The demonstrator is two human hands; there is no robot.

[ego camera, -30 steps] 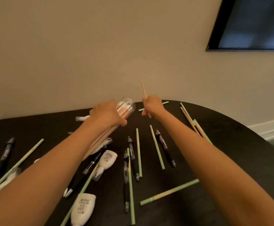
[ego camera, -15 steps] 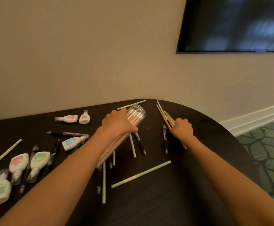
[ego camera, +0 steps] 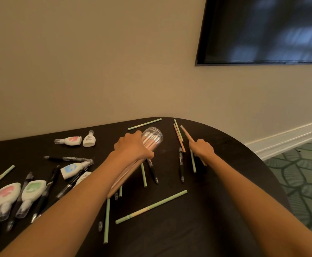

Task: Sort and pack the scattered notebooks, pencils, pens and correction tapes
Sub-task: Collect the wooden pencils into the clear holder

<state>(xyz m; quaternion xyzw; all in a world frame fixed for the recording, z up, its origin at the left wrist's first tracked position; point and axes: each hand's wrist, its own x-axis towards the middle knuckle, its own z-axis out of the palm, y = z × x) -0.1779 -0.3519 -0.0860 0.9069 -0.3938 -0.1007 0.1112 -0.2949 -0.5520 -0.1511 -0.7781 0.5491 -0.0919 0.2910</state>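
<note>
My left hand point(ego camera: 133, 146) grips a clear plastic jar point(ego camera: 152, 137) tilted on its side, filled with several tan pencils whose ends stick out under my wrist. My right hand point(ego camera: 202, 149) pinches one tan pencil point(ego camera: 186, 134), lifted at an angle off the dark table point(ego camera: 216, 210). Two more pencils point(ego camera: 178, 135) lie just left of it. Green pencils point(ego camera: 151, 205) and black pens point(ego camera: 181, 166) lie scattered between my arms. Correction tapes point(ego camera: 69, 140) lie at the left. No notebook is in view.
The table's rounded far edge runs close behind the jar, with a beige wall beyond. A dark screen point(ego camera: 262, 30) hangs on the wall at upper right. Green patterned carpet point(ego camera: 299, 173) lies past the table's right edge.
My right hand moved right from beside the jar to the tan pencils near the table's edge and picked one up. The view swung right. My left hand kept hold of the jar.
</note>
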